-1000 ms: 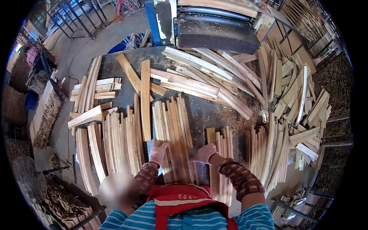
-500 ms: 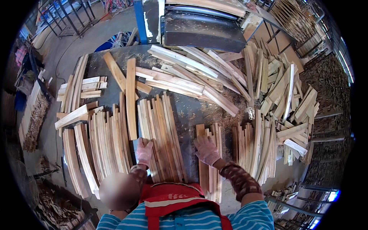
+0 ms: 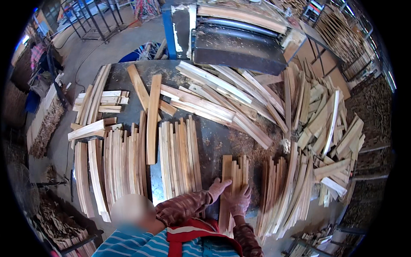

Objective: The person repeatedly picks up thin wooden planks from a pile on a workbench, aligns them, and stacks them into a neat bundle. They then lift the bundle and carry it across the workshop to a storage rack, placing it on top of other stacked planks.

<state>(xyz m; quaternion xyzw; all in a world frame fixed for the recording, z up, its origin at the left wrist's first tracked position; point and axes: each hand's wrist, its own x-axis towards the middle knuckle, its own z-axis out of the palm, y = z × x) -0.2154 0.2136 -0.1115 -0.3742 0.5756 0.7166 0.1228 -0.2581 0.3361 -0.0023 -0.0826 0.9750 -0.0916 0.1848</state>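
Both of my hands, in light pinkish gloves, are at a small bundle of narrow wooden strips (image 3: 240,168) standing lengthwise in front of me. My right hand (image 3: 239,201) lies over the strips with its fingers spread. Reaching across my body, my left hand (image 3: 219,188) has its fingers stretched toward the left edge of a wider brown board (image 3: 225,171) beside the bundle. Whether its fingertips press on that board is hard to make out. Left of it lies a longer row of wooden strips (image 3: 180,150).
More rows of strips (image 3: 122,162) lie left on the dark table (image 3: 209,137); others (image 3: 274,180) are at the right. Loose boards (image 3: 214,107) cross the far side, before a roller machine (image 3: 239,47). A jumbled wood pile (image 3: 329,128) is far right.
My left hand has crossed rightward from the longer row of strips to the small bundle. My right hand has drawn nearer my body along the bundle. The view has shifted.
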